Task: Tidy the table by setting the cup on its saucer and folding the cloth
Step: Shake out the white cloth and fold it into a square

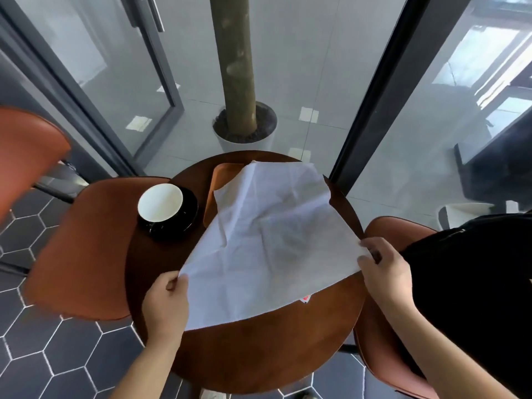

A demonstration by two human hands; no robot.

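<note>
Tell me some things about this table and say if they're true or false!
1. The cup sits on the black saucer. True.
2. The white cloth is neatly folded into a small square. False: it is spread open, with creases.
3. Both the left hand and the right hand pinch the cloth. True.
4. The cup is full of coffee. False: its white inside looks empty.
5. The cloth partly covers an orange tray. True.
6. The round table is white. False: it is brown.
</note>
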